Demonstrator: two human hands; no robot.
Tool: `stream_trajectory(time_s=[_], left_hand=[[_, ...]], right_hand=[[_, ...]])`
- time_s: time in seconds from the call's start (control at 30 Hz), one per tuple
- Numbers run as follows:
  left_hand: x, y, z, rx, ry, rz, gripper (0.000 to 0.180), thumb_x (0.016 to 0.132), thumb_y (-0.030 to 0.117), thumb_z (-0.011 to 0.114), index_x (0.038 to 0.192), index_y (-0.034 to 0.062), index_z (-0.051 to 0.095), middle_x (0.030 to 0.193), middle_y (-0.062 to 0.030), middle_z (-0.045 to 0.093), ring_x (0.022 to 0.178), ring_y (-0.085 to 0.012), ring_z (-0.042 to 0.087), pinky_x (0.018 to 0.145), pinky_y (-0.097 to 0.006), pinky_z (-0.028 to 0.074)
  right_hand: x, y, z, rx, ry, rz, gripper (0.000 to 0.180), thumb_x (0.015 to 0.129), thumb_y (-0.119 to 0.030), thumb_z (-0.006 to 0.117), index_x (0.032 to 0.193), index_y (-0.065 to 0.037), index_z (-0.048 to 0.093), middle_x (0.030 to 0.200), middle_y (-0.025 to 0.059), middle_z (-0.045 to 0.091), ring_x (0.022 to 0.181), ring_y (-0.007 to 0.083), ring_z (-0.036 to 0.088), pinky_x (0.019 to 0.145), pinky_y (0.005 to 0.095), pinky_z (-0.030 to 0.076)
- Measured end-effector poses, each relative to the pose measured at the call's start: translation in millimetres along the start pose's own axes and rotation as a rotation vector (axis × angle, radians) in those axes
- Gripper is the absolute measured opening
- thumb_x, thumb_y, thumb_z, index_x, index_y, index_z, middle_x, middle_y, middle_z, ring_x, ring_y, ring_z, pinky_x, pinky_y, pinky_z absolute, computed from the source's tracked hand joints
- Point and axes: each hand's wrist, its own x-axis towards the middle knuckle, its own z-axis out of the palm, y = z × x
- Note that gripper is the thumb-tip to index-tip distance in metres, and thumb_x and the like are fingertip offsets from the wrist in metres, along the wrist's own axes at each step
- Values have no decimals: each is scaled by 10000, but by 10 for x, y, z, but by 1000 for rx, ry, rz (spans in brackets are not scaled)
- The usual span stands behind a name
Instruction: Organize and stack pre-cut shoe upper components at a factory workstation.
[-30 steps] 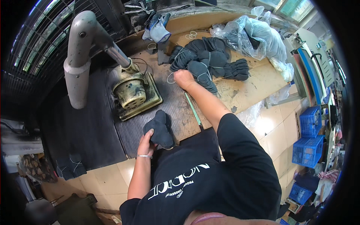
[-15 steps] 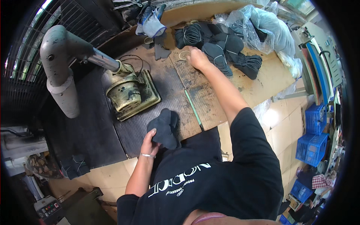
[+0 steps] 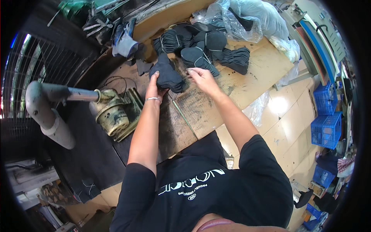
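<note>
My left hand [image 3: 154, 86] grips a thick stack of dark grey cut fabric pieces [image 3: 167, 75], thumb on top and fingers underneath, above the cardboard-covered bench. Close to the right of that stack is my right hand [image 3: 201, 80], its thumb and fingertips pinched together; whatever is between them is too small to make out. Just beyond lie several bundles of similar dark pieces [image 3: 197, 58], bound with thin light bands. A fanned-out bundle [image 3: 235, 60] sits at their right end.
A stained, cream-coloured machine housing [image 3: 113, 118] with a grey pipe [image 3: 40, 100] stands left. A green strip [image 3: 184, 119] lies on the cardboard [image 3: 228, 91]. Gloves [image 3: 125, 43] and clear plastic bags [image 3: 232, 23] are at the back. Blue crates [image 3: 325, 130] stand at right.
My left hand has carried the stack forward, away from my body to beside the bundles. My right hand has drawn back toward it from the spot by a loose rubber band, fingers now pinched.
</note>
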Motion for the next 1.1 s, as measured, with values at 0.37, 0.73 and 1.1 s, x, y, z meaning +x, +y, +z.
stream_trajectory(time_s=[0.37,0.73,1.1], left_hand=[[-218,74,108,232,239,56,385,882,227,632,1188,16,530,1199,-106,576,1091,-249,548,861,-499,432],[-217,89,82,157,208,33,206,907,46,514,1102,-11,542,1082,-112,591,986,-247,564,855,-472,469],[-156,85,-7,159,172,26,213,910,51,512,1112,-9,546,1073,-100,586,974,-238,561,844,-455,475]], right_hand=[[233,-354,546,-605,-82,86,422,854,-381,582,984,7,684,1094,230,632,1043,368,599,896,446,471],[117,-172,759,-566,147,97,548,825,-436,589,1076,49,637,1226,201,562,1171,356,507,964,481,417],[204,-299,692,-595,140,64,613,742,-472,681,1088,32,642,1227,210,575,1170,342,527,956,457,433]])
